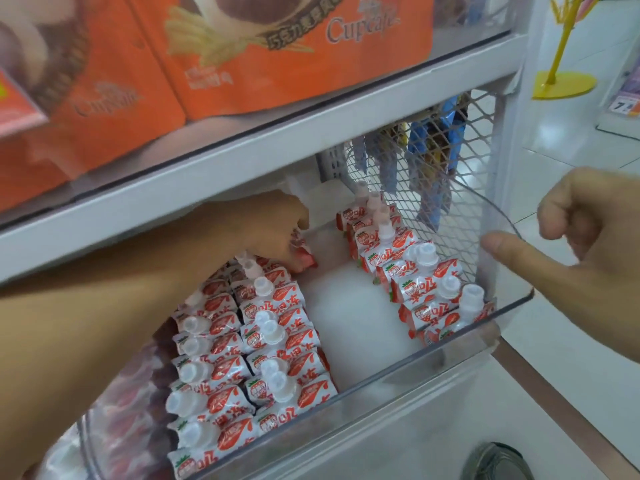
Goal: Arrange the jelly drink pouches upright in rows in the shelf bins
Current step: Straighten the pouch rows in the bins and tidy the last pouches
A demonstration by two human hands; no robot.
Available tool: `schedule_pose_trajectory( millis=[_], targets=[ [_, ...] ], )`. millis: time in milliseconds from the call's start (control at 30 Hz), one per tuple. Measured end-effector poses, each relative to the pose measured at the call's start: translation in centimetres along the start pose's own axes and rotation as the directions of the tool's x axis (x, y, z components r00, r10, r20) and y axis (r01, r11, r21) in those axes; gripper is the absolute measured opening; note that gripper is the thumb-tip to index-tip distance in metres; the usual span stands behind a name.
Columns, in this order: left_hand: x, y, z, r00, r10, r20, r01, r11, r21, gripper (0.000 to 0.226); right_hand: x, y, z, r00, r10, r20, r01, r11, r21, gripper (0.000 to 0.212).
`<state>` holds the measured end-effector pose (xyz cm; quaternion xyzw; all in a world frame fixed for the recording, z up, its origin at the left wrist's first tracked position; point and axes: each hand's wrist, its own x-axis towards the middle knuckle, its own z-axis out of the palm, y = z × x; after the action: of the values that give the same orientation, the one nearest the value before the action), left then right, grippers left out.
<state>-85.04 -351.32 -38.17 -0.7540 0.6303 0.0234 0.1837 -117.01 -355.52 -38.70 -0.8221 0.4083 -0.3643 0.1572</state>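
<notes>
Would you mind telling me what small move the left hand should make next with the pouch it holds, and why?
Probably set the pouch upright at the back of the left rows, spout up. The left hand grips it deep in the bin, right behind those rows, where it looks tilted. The right hand hovers outside, holding nothing.

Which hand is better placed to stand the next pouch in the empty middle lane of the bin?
Left. The left hand is inside the bin, gripping a pouch beside the middle lane. The right hand is outside the bin's clear side wall, holding nothing.
</notes>
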Motion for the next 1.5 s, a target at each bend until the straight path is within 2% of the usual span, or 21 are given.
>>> schedule_pose_trajectory(
  millis=[67,133,200,233,300,367,467,533,600,700,833,900,967,1033,1067,1100,1200,1267,1300,1500],
  targets=[
    [0.1,0.2,0.1,0.999,0.008,-0.036,-0.008,1.0,0.01,0.069,-0.7,-2.4,0.0,0.995,-0.099,-0.001,0.099,0.993,0.065,0.032],
    [0.1,0.3,-0.1,0.997,0.006,-0.083,-0.01,0.999,-0.049,0.058,-1.5,-4.5,0.5,0.976,-0.218,0.003,0.217,0.973,0.073,0.03],
    [-0.1,0.4,-0.3,0.991,0.023,-0.135,-0.039,0.993,-0.115,0.035,-1.4,-5.3,1.2,0.955,-0.295,0.017,0.293,0.954,0.067,0.029],
    [-0.4,0.5,-0.5,0.986,0.032,-0.163,-0.054,0.99,-0.132,0.034,-1.1,-5.4,1.5,0.949,-0.314,0.03,0.312,0.948,0.063,0.027],
    [-0.8,0.6,-0.8,0.971,0.014,-0.237,-0.055,0.984,-0.168,0.045,0.0,-5.2,2.4,0.938,-0.341,0.066,0.339,0.94,0.041,0.018],
    [-1.0,0.6,-1.3,0.952,-0.054,-0.303,-0.012,0.977,-0.212,0.042,1.0,-4.9,3.3,0.93,-0.327,0.168,0.337,0.941,-0.031,0.014],
    [-0.7,1.1,-1.6,0.906,-0.21,-0.367,0.089,0.943,-0.321,0.041,2.7,-4.2,5.6,0.899,-0.216,0.38,0.295,0.941,-0.164,0.05],
    [0.1,1.8,-1.3,0.85,-0.266,-0.454,0.091,0.924,-0.371,0.039,3.9,-4.3,7.1,0.859,-0.138,0.493,0.244,0.957,-0.159,0.069],
    [1.3,2.6,-0.8,0.796,-0.309,-0.521,0.054,0.893,-0.447,0.044,4.6,-4.2,8.4,0.824,-0.108,0.556,0.238,0.957,-0.167,0.079],
    [3.4,3.7,0.0,0.791,-0.367,-0.489,0.011,0.808,-0.589,0.052,4.9,-3.7,9.2,0.814,-0.094,0.573,0.212,0.967,-0.143,0.08],
    [5.0,3.9,0.4,0.891,-0.271,-0.363,0.015,0.818,-0.575,0.04,4.6,-3.2,9.3,0.831,-0.127,0.541,0.213,0.972,-0.1,0.076],
    [5.1,3.3,0.4,0.915,-0.221,-0.337,-0.024,0.805,-0.593,0.03,4.6,-3.1,9.4,0.831,-0.135,0.54,0.223,0.97,-0.1,0.077],
    [5.1,3.0,1.0,0.868,-0.301,-0.396,-0.03,0.762,-0.647,0.024,4.6,-3.1,9.4,0.83,-0.142,0.54,0.22,0.972,-0.082,0.077],
    [5.1,3.4,1.8,0.768,-0.449,-0.456,0.016,0.725,-0.688,0.033,4.7,-3.1,9.2,0.829,-0.145,0.54,0.213,0.975,-0.065,0.077],
    [5.2,3.7,2.1,0.748,-0.472,-0.467,0.035,0.731,-0.682,0.035,4.6,-3.0,9.2,0.829,-0.146,0.539,0.21,0.976,-0.059,0.077],
    [5.3,4.0,2.3,0.758,-0.464,-0.459,0.045,0.738,-0.673,0.034,4.6,-3.0,9.1,0.83,-0.149,0.538,0.211,0.976,-0.055,0.078],
    [5.1,3.7,1.7,0.832,-0.406,-0.378,0.071,0.753,-0.654,0.019,4.7,-3.1,9.2,0.829,-0.154,0.537,0.211,0.976,-0.046,0.079],
    [4.7,3.4,1.3,0.88,-0.314,-0.356,0.074,0.832,-0.55,0.013,4.8,-3.0,9.4,0.831,-0.148,0.536,0.202,0.978,-0.044,0.08],
    [4.5,3.6,1.1,0.896,-0.265,-0.356,0.062,0.869,-0.491,0.018,4.8,-3.0,9.4,0.832,-0.143,0.536,0.196,0.98,-0.044,0.081],
    [4.7,3.7,-0.3,0.89,-0.163,-0.426,0.031,0.953,-0.301,0.017,4.6,-2.7,9.5,0.843,-0.173,0.509,0.209,0.978,-0.014,0.081]
  ],
)
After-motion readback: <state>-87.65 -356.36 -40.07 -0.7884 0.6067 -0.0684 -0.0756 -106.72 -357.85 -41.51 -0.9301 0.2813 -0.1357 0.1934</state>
